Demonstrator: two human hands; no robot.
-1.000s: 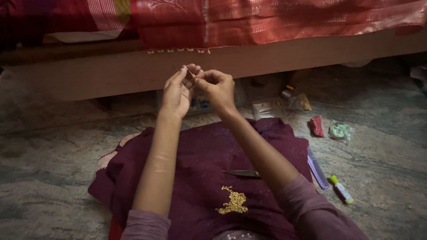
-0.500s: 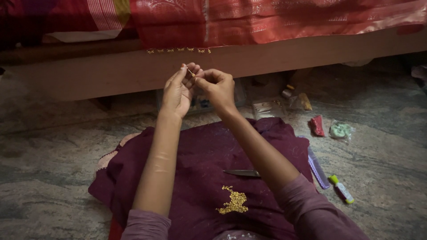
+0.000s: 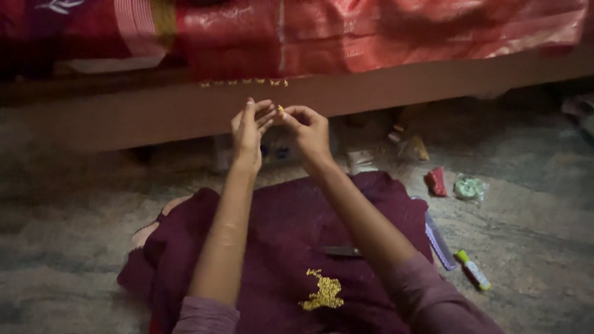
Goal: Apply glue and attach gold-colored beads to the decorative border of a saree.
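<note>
Gold bead (image 3: 280, 110), tiny: pinched at right hand (image 3: 308, 130) fingertips, left hand (image 3: 250, 127) close alongside, fingertips nearly meeting. Maroon cloth (image 3: 278, 235) lay below; steady, well-lit pinching seemed advisable.

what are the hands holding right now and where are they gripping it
The right hand pinches a tiny golden piece between its fingertips; the left hand meets it there. Which part is gripped cannot be told.

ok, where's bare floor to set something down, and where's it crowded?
Free: the stone floor left of the maroon cloth, up to the bed frame, and the far right floor beyond the green packet. Crowded: right of the cloth, with the red packet, comb and small tube, and under the raised hands by the bed.
</note>
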